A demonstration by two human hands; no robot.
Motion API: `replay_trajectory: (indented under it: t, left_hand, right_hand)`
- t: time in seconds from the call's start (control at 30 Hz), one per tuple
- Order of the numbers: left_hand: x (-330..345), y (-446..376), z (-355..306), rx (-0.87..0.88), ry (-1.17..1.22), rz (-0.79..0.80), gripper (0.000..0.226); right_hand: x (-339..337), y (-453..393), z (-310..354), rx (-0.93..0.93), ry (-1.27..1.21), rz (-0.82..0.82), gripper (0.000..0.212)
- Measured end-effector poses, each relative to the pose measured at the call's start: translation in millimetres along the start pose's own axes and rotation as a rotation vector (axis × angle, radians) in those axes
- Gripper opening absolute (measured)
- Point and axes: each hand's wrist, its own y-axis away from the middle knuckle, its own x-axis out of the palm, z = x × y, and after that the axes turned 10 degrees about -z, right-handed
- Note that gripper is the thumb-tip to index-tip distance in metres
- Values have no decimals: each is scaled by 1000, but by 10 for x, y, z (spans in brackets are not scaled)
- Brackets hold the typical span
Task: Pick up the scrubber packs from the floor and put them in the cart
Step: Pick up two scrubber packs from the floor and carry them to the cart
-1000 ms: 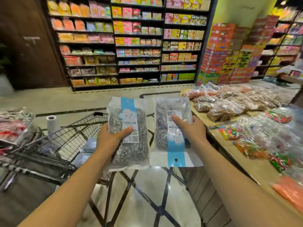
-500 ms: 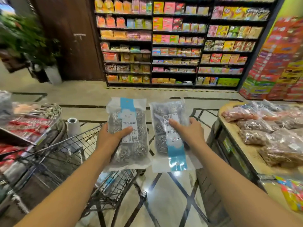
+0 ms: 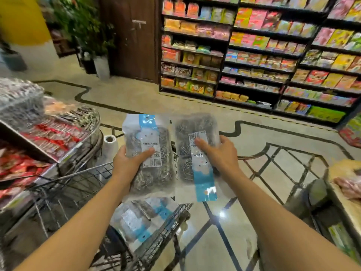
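Two scrubber packs are held up in the air, side by side, above the front end of the cart [image 3: 82,184]. Each one is a see-through plastic bag stuffed with gray, shiny, curly metal balls, and each has a blue and white paper strip down its middle. The left pack [image 3: 154,153] has its blue end at 12 o'clock, with dark letters on the white label. The right pack [image 3: 195,153] is turned the other way, so its blue end hangs down at 6 o'clock. The two packs almost touch along their inner sides. The left hand [image 3: 128,163] grips the left pack from its 9 o'clock edge. Its thumb lies flat across the front of the label and its other fingers are curled behind the bag. The right hand [image 3: 220,155] grips the right pack from its 3 o'clock edge. Its thumb presses on the white label and its other fingers wrap round the side and back. Down at 6 o'clock from the left pack, more packs [image 3: 140,218] of the same kind lie inside the wire cart, with a blue strip showing. The cart is black wire and sits at 7 o'clock from the hands. At 9 o'clock there is a table [image 3: 58,159] with red and silver packets. A white paper roll [image 3: 110,145] stands just past the cart. At 1 o'clock, far off, tall shelves [image 3: 273,65] are full of bright snack bags. The floor [image 3: 263,188] is shiny with dark lines.
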Motion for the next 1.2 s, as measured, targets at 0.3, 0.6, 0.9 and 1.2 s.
replay_trajectory:
  t: [0.3, 0.6, 0.9, 1.2]
  left_hand:
    - [-368, -847, 257, -108, -22, -217, 78]
    - [-706, -1189, 880, -230, -47, -460, 107]
    - [-812, -1048, 1667, -428, -123, -655, 68]
    - [-737, -891, 2451, -536, -227, -686, 57]
  right_hand:
    - [1198, -569, 98, -60, 35, 210, 45]
    - [2169, -891, -241, -76, 118, 493, 52]
    - [2975, -905, -1030, -31, 187, 739, 42]
    - [3479, -810, -1785, 73, 277, 859, 56]
